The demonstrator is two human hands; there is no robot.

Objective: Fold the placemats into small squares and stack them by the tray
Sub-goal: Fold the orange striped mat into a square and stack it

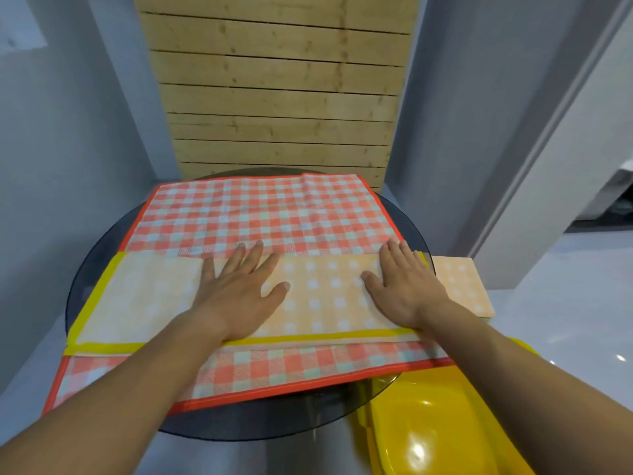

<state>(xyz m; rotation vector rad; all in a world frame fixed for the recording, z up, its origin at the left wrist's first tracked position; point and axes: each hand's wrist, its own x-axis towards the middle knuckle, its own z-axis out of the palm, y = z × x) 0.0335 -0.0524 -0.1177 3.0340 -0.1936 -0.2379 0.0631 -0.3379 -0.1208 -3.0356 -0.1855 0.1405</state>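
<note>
Two hands are pressing flat, fingers spread wide, gripping nothing: the left hand [236, 296] and right hand [404, 286] are lying palm-down on the yellow-bordered placemat [322, 299], folded into a long strip atop the red checked placemat [267, 214] on the round glass table [102, 245]. A folded orange square [462, 286] is sitting just right; the yellow tray [438, 426] is showing near-right.

Matt woven-looking placemats [263, 217] lie on a smooth dark glass table [85, 269]; the near-right yellow tray [428, 423] looks like glossy plastic.

Bare glass table [102, 255] rim around the spread placemats [267, 214]; yellow tray [428, 423] near right.
</note>
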